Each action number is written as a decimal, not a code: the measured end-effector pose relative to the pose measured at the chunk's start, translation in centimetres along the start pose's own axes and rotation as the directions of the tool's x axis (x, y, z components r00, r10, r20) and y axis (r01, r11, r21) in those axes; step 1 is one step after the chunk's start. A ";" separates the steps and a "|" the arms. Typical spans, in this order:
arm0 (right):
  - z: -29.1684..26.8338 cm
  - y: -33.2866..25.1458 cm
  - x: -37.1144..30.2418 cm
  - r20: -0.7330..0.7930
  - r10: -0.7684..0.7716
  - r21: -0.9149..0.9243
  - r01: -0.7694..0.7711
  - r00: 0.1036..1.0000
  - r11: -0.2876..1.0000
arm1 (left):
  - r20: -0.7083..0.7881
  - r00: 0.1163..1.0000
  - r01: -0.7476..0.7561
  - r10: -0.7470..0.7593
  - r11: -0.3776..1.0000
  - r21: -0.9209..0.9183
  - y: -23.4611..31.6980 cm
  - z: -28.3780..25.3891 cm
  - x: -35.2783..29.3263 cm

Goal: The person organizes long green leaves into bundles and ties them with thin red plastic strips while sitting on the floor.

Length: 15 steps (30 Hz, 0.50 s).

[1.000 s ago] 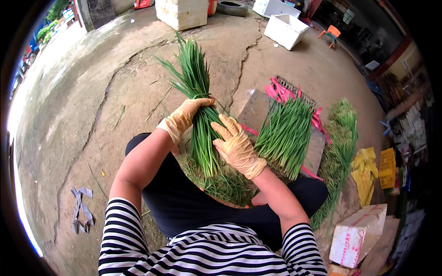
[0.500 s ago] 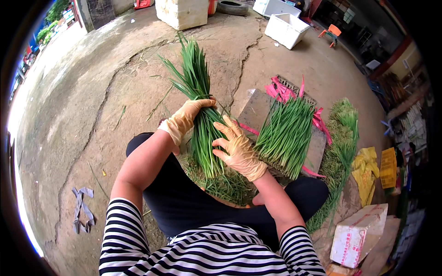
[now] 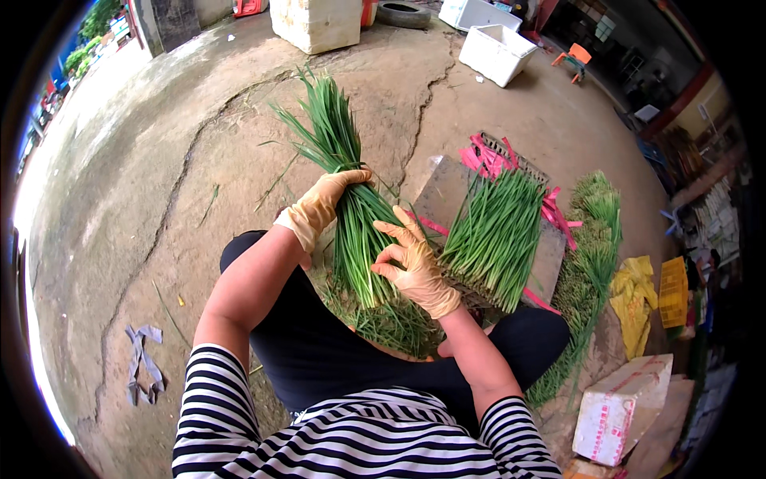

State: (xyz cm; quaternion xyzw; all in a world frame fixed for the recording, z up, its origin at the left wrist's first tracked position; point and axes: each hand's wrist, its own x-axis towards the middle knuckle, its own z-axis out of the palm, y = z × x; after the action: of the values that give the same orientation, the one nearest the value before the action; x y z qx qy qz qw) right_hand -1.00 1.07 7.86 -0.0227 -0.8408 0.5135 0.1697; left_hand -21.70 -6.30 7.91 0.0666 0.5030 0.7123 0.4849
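My left hand [image 3: 329,195], in a pale yellow glove, is wrapped round the middle of a bunch of long green chives [image 3: 355,239]. The leafy tips fan out away from me and the paler stem ends point toward my lap. My right hand [image 3: 416,267], gloved alike, is at the bunch's right side near the lower stems. Its thumb and index finger are pressed together in a pinch, while the other fingers stretch out. Whatever sits in the pinch is too small to name. Right of that hand, a flat pile of chives [image 3: 499,239] lies on a grey board [image 3: 435,191].
Pink ribbon strips [image 3: 488,156] lie at the board's far end. Further right is a long heap of chives [image 3: 586,271]. Loose trimmings [image 3: 391,327] cover the ground between my legs. A white carton [image 3: 622,407], yellow cloth [image 3: 634,295] and white foam box [image 3: 496,54] stand around.
My right hand's thumb and index finger have closed into a pinch; they were apart before. The bunch's leaf tips have shifted slightly toward me, with my left hand still gripping it.
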 end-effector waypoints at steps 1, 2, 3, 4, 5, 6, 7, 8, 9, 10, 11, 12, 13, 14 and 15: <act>0.0 0.3 0.0 -0.050 0.018 0.134 -0.011 0.999 0.991 | 0.037 0.999 -0.003 0.003 1.000 -0.012 -0.1 0.0 0.0; -0.6 0.0 0.1 -0.118 -0.086 0.092 0.097 0.989 0.991 | 0.005 1.000 -0.014 0.014 1.000 0.005 0.0 -0.3 0.0; -1.3 -0.8 0.4 -0.185 -0.188 0.036 0.198 0.965 0.980 | -0.025 0.999 -0.022 0.022 1.000 0.021 0.0 -0.4 0.1; -1.1 -1.8 0.2 -0.326 -0.042 0.421 0.184 0.945 0.888 | -0.055 0.998 -0.028 0.030 0.999 0.036 -0.1 -0.6 0.1; -1.9 -2.3 -0.2 -0.333 -0.029 0.532 0.213 0.943 0.819 | -0.083 0.996 -0.023 0.030 0.997 0.077 0.5 -0.1 -0.4; -2.9 -2.5 -0.7 -0.338 -0.015 0.634 0.240 0.941 0.735 | -0.128 0.991 -0.023 0.026 0.999 0.025 0.5 0.0 -0.3; -3.4 -1.6 -1.3 -0.234 -0.129 0.723 0.261 0.964 0.639 | -0.173 0.985 -0.024 0.019 0.999 -0.028 0.6 -0.1 -0.1; -3.2 -2.2 -2.1 -0.191 -0.111 0.751 0.218 0.975 0.623 | -0.223 0.975 -0.035 0.016 0.996 -0.079 1.0 -0.5 -0.1; -3.0 -2.8 -3.0 -0.069 -0.037 0.675 0.074 0.997 0.734 | -0.255 0.965 -0.097 0.056 0.984 -0.152 1.3 -1.1 0.5; -2.8 -3.2 -3.9 0.042 0.055 0.568 -0.069 0.998 0.820 | -0.265 0.962 -0.131 0.072 0.968 -0.215 1.5 -2.4 1.6; -1.9 -3.2 -4.3 0.016 0.176 0.440 -0.165 0.984 0.883 | -0.296 0.949 -0.190 0.107 0.945 -0.267 1.7 -3.0 2.0; -0.5 -2.8 -4.5 -0.035 0.290 0.308 -0.266 0.956 0.914 | -0.323 0.936 -0.246 0.141 0.917 -0.314 2.0 -3.4 2.4; 1.0 -1.5 -4.5 -0.156 0.342 0.339 -0.275 0.927 0.900 | -0.352 0.921 -0.289 0.167 0.899 -0.330 2.5 -4.1 2.7; 1.9 0.3 -4.4 -0.223 0.380 0.450 -0.251 0.898 0.857 | -0.328 0.929 -0.298 0.174 0.877 -0.378 2.8 -4.8 3.0; 2.4 0.7 -3.9 -0.264 0.420 0.495 -0.252 0.868 0.832 | -0.341 0.919 -0.338 0.199 0.843 -0.419 3.1 -5.1 3.1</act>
State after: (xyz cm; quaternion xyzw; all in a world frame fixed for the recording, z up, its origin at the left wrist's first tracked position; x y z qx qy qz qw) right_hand 1.83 -1.48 5.23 -0.2277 -0.6371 0.7004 0.2275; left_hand -28.21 -7.37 6.66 -0.0855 0.3654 0.8758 0.3033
